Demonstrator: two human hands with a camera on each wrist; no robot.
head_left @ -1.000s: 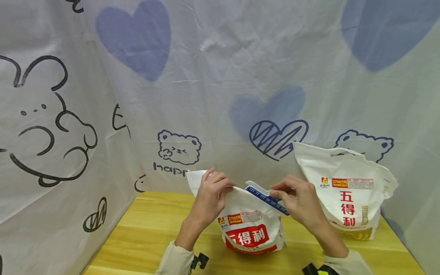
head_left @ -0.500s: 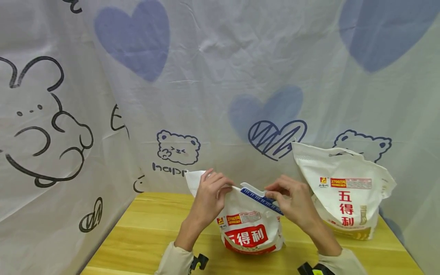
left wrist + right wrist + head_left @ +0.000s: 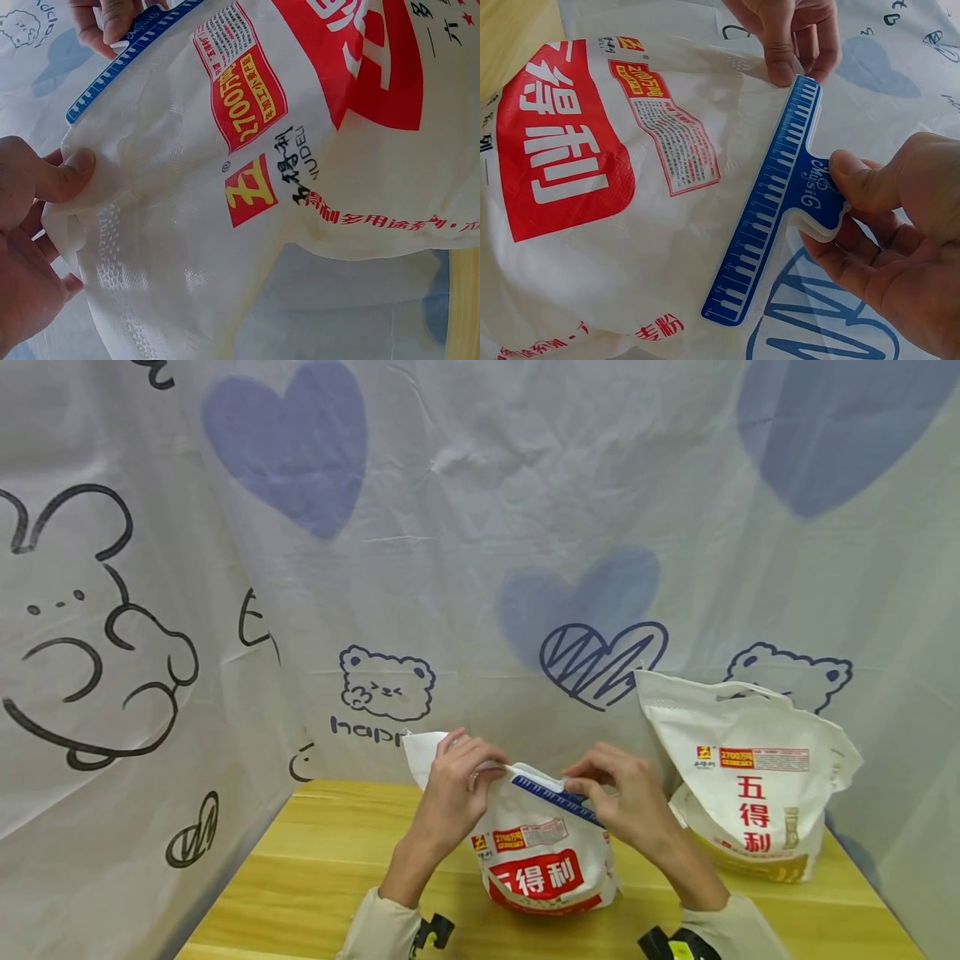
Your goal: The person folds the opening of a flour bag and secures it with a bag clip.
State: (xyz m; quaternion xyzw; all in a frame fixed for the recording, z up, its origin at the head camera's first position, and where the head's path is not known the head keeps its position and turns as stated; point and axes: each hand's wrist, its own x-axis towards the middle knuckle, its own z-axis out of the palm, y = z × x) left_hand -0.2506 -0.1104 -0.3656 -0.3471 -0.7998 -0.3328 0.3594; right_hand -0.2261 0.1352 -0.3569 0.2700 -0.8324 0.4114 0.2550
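A white bag with a red label (image 3: pixel 542 875) stands on the table, its top edge slanting down to the right. My left hand (image 3: pixel 453 785) pinches that edge near its left corner, thumb on the near face in the left wrist view. Along the edge, right of my left fingers, lies a blue and white clip (image 3: pixel 558 797) with a piano-key pattern. My right hand (image 3: pixel 626 793) pinches the clip's handle; in the right wrist view the blue bar (image 3: pixel 761 210) lies over the bag's edge, one end touching or close to the left fingertips.
A second, larger white bag (image 3: pixel 757 777) with red characters stands at the right, behind my right forearm. The wooden table (image 3: pixel 315 860) meets a white printed curtain (image 3: pixel 450 568) at the back and left.
My right hand and the clip have moved left along the bag's top edge, closer to my left hand. The left hand has kept its hold, nearly unmoved.
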